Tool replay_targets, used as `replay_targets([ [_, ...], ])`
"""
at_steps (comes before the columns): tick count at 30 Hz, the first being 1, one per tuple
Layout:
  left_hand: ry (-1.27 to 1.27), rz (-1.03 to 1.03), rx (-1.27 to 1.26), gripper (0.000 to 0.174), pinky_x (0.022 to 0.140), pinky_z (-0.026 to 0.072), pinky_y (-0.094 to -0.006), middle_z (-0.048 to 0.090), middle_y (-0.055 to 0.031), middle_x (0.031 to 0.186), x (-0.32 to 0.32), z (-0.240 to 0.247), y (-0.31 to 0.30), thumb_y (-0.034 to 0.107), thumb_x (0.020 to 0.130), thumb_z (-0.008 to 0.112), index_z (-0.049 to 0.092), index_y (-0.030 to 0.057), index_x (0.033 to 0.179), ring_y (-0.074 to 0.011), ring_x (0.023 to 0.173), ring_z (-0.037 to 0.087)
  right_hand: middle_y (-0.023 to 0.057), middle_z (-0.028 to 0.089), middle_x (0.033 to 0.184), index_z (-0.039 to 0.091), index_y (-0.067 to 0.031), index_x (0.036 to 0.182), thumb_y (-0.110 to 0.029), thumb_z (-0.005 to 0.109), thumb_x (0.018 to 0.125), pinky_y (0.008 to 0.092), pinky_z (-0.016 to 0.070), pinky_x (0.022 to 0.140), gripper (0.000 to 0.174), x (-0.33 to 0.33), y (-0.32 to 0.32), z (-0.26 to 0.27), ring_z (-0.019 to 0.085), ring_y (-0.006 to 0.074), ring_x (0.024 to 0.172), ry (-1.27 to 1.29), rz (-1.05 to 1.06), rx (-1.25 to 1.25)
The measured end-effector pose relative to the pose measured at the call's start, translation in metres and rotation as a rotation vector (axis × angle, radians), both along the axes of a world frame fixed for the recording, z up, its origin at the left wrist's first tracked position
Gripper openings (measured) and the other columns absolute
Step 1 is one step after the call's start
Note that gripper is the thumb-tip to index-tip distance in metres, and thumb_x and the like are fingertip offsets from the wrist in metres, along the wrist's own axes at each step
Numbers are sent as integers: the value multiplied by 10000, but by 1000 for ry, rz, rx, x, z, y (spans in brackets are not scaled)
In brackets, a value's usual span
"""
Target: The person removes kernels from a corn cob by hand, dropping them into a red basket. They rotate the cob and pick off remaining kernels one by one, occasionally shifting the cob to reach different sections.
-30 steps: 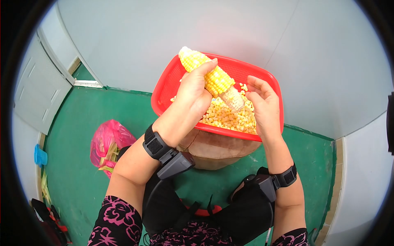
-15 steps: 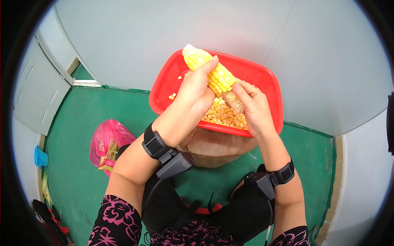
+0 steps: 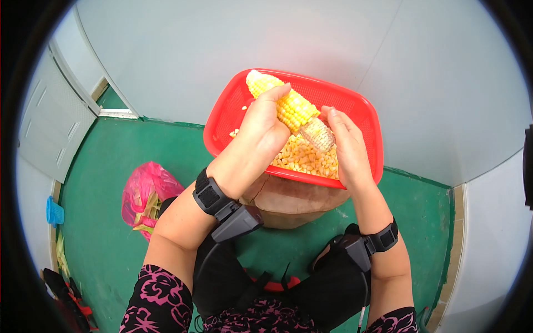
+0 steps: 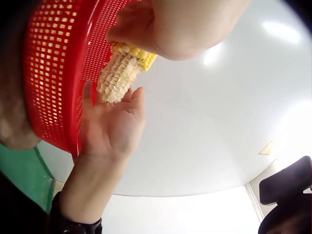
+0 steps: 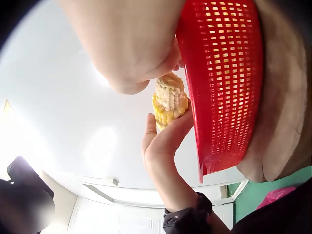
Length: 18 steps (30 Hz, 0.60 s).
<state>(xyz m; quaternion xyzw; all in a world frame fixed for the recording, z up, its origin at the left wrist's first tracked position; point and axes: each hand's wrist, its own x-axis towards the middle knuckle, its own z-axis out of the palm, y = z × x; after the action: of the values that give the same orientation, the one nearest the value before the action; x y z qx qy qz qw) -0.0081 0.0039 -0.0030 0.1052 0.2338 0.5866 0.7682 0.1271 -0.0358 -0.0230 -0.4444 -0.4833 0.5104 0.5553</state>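
The left hand [image 3: 263, 123] partly hid the corn cob [image 3: 297, 111]; the head view cropped a black object [image 3: 528, 166] at three o'clock.

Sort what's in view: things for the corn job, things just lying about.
In use: left hand, right hand, partly stripped corn cob, loose kernels, red basket, stump-like stand.

Apparently just lying about: pink plastic bag, blue plastic container, loose corn husks.

Floor [image 3: 105, 147] was green; pale wall [image 3: 311, 33] stood at 12 o'clock, white door [image 3: 53, 119] near 9; bright light [image 4: 282, 31] showed, left-wrist view.
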Motion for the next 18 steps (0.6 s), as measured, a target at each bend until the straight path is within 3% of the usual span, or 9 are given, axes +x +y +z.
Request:
replay_targets([
  [3,26,6,-32,294,936,381,-437,478,-129,1144,0,3,-4,74,860,479,410,15,1140,-274,1064,477,98,547,1077,500,34,1150,-251,515,887,268,398,865,388,-4,1,-3,502,132,999,-127,-47,58],
  [6,110,-7,3,291,906,401,-421,488,-115,1117,4,-5,-3,93,861,501,416,25,1132,-260,1028,494,135,560,1043,481,49,1164,-270,570,854,290,435,829,453,-5,-1,-2,553,168,929,-62,85,48],
  [7,115,-1,11,288,904,405,-414,492,-110,1113,5,-6,-3,101,861,510,422,30,1126,-254,1025,497,126,587,995,506,53,1131,-266,558,862,266,449,775,421,-6,2,-7,574,153,855,-49,43,110],
  [9,124,14,25,283,898,412,-401,500,-100,1104,6,-6,-4,118,859,528,434,38,1114,-243,1019,503,113,604,952,527,55,1100,-261,547,868,254,444,762,392,-2,5,-12,570,137,856,-169,-5,147],
  [12,111,4,-4,196,780,474,-353,562,-71,953,6,-7,-2,110,833,579,512,40,1004,-196,876,565,93,619,895,555,55,1055,-258,527,878,244,440,741,361,-2,2,-8,566,116,843,-255,-34,189],
  [15,137,-10,26,244,895,420,-386,537,-83,1067,7,-8,-3,150,858,548,482,57,1074,-228,994,524,77,620,880,567,48,1038,-255,512,886,239,437,732,344,-2,2,-9,563,109,831,-263,-30,170],
  [18,91,-23,59,241,903,416,-387,542,-84,1075,6,-11,-2,163,859,549,489,58,1068,-227,1002,526,66,613,891,570,40,1037,-242,504,890,234,434,728,325,-1,2,-11,557,103,822,-152,4,117],
])
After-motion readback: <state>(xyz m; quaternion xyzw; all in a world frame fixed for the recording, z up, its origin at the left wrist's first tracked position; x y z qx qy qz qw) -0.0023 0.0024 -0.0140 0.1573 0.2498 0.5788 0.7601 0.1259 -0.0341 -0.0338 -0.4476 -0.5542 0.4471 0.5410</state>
